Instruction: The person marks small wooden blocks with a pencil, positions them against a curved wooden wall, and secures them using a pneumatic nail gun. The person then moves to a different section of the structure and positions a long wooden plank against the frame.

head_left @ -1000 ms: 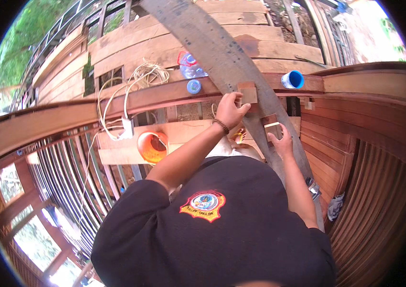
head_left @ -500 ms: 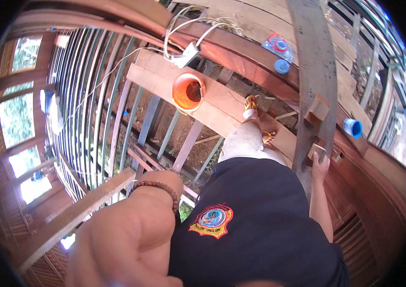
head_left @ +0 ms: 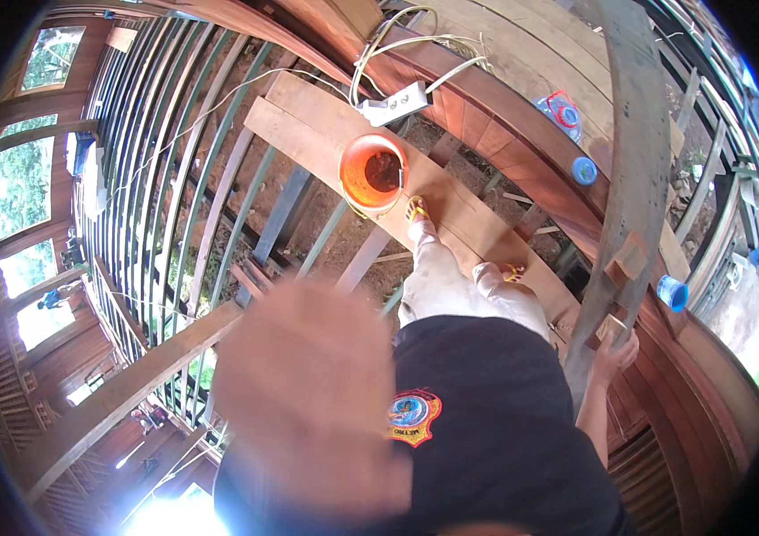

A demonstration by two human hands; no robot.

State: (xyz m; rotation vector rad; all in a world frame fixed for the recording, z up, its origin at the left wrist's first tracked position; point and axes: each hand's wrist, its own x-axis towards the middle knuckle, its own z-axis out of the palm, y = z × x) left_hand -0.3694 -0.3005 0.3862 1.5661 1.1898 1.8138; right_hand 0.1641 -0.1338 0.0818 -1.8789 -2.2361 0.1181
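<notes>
My left hand [head_left: 308, 384] is a large blurred shape close up in front of my dark shirt; its fingers are smeared, and nothing held can be made out. On the right, my right hand [head_left: 613, 357] has its fingers bent around a small wooden block [head_left: 612, 330] that juts from the upright wooden post [head_left: 637, 125]. Part of that hand lies along the post's edge. Just above it, a second short wooden block [head_left: 627, 259] sticks out of the same post.
My sandalled feet stand on a plank [head_left: 473, 223] laid over open joists [head_left: 285, 214]. An orange bucket [head_left: 370, 174] sits by them. A white power strip [head_left: 394, 104] with cables, a clear plastic bottle [head_left: 562, 116] and a blue cup [head_left: 672, 293] are nearby. A beam [head_left: 129, 402] crosses lower left.
My left hand has swung right across my shirt, and its beaded bracelet no longer shows. My right hand stays at the same block. The view has shifted, so the bucket and post appear farther right.
</notes>
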